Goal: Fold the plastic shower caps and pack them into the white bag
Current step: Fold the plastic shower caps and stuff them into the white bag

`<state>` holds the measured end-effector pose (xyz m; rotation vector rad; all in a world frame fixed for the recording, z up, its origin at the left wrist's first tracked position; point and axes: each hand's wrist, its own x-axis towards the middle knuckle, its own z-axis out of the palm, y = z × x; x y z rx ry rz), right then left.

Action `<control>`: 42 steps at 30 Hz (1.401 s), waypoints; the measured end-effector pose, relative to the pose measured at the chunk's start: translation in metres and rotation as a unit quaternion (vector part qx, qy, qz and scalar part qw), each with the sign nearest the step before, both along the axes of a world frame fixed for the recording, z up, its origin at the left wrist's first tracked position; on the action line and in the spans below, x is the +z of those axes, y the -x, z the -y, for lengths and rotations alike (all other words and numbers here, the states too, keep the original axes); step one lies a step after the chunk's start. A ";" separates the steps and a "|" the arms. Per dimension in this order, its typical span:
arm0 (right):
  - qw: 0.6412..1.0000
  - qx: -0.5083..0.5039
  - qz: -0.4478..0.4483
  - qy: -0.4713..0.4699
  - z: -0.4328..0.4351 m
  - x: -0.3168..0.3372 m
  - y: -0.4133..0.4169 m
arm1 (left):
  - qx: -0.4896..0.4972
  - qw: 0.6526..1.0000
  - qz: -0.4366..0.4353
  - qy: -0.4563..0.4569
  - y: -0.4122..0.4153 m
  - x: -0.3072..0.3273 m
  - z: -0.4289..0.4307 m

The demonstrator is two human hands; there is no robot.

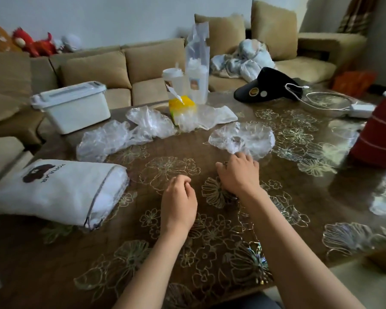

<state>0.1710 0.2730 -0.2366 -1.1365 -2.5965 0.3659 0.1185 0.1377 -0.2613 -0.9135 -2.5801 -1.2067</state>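
A clear round shower cap (243, 138) lies spread flat on the brown flowered table (210, 219), right of centre. My right hand (240, 172) rests just below it, its fingertips touching the cap's near edge, fingers bent. My left hand (178, 201) hovers over the table with loosely curled fingers and nothing in it. The white bag (56, 192) with a bear print lies on its side at the left, its open mouth facing right with white stuff inside. Two more crumpled caps (103, 142) (151, 121) lie beyond it.
A white lidded box (74, 105), a yellow tissue pack (181, 108), cups in a clear bag (196, 79), a black visor cap (267, 85), a metal strainer (328, 102) and a red container (379, 134) stand around the table. A beige sofa (125, 70) runs behind.
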 end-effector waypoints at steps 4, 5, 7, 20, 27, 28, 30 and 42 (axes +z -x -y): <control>0.975 0.002 -0.162 0.150 -0.004 0.030 -0.019 | 0.007 0.998 -0.045 0.036 -0.006 0.000 0.001; 0.957 0.010 -0.212 0.201 -0.003 0.037 -0.024 | 0.015 0.998 -0.051 0.041 -0.005 -0.001 0.001; 0.932 0.024 -0.275 0.236 0.001 0.058 -0.041 | 0.028 0.995 -0.081 0.043 -0.011 -0.002 0.001; 0.832 -0.073 -0.393 0.385 -0.015 0.060 -0.084 | 0.099 0.990 -0.042 0.089 -0.016 0.002 0.003; 0.938 -0.040 -0.130 0.319 -0.018 0.028 -0.081 | 0.048 0.998 -0.033 -0.019 -0.021 0.009 0.007; 0.945 -0.014 -0.067 0.319 -0.018 0.033 -0.082 | 0.021 0.999 -0.035 -0.031 -0.022 0.011 0.008; 0.935 0.040 0.030 0.351 -0.015 0.044 -0.086 | -0.035 0.998 -0.044 -0.020 -0.022 0.010 0.009; 0.957 0.022 -0.077 0.279 -0.004 0.025 -0.071 | 0.054 0.985 -0.026 0.159 -0.013 0.005 0.005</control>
